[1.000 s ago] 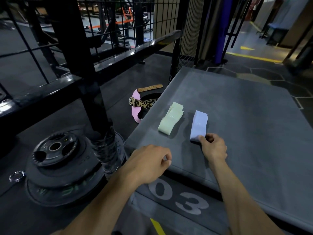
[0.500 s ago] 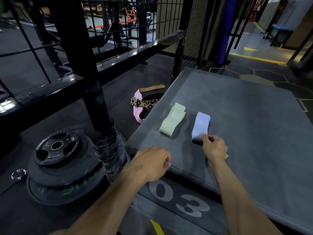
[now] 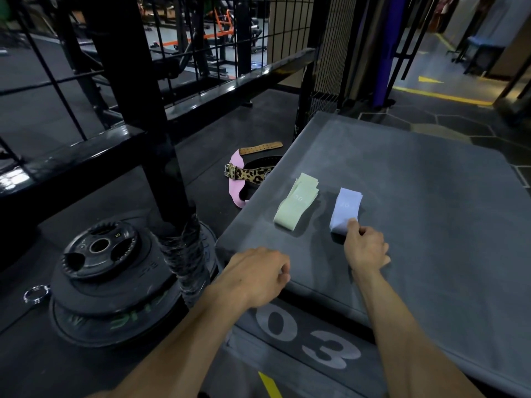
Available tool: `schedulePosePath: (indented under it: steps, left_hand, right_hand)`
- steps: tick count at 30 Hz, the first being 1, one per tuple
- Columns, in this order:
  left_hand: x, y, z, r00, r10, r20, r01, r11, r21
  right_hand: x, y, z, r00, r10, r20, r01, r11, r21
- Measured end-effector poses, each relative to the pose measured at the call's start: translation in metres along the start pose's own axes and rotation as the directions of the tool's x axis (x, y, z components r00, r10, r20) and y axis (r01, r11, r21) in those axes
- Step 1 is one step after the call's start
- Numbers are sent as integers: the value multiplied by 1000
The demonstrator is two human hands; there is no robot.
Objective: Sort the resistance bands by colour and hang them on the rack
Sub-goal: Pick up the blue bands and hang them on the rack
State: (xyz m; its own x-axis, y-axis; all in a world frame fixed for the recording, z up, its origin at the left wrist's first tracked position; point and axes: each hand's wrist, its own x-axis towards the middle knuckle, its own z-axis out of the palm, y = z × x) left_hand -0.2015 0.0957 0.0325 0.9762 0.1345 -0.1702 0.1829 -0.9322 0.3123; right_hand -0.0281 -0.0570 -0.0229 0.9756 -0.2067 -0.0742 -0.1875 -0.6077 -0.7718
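Note:
Two small stacks of folded resistance bands lie side by side on a grey padded box. The pale green stack is on the left, the lilac stack on the right. My right hand pinches the near end of the lilac stack between thumb and forefinger. My left hand hovers over the box's near left corner with loosely curled fingers and holds nothing. The black metal rack stands to the left of the box.
Black weight plates are stacked on the floor at the rack post's foot, with a metal ring beside them. A pink and leopard-print lifting belt lies on the floor by the box's left edge. Wire mesh fencing stands behind.
The view has shifted slightly. My right hand stays at the lilac stack's near end and its thumb and forefinger have closed on it. My left hand has barely moved.

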Motion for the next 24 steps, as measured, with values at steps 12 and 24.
schedulePosePath:
  steps: [12, 24]
  left_hand:
    - [0, 25, -15, 897, -51, -440, -198, 842, -502]
    - [-65, 22, -24, 801, -167, -575, -245, 785, -569]
  right_hand:
    - [-45, -42, -49, 863, -505, 8, 501, 857, 123]
    - [-140, -70, -85, 829, -500, 249, 417, 850, 321]
